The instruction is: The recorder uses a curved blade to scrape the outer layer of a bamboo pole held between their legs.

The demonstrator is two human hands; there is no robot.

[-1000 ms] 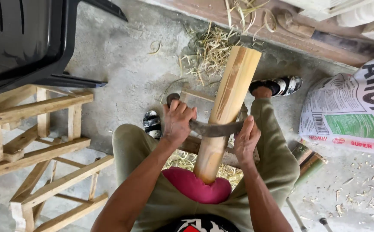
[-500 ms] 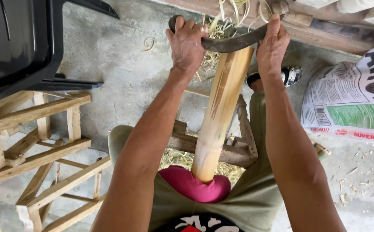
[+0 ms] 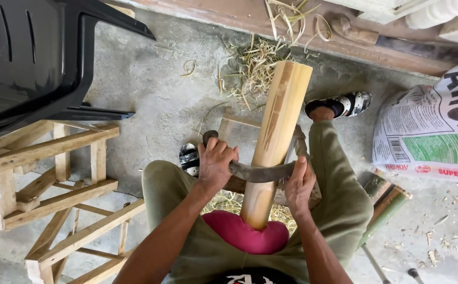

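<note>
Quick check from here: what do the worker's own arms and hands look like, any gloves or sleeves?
Both forearms are bare, no sleeves in view. The left hand and right hand wear no gloves; I see no watch, rings or bands on either.

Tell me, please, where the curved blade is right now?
In the head view, the curved blade lies across the lower part of the bamboo pole, gripped by the left hand and right hand.
</note>
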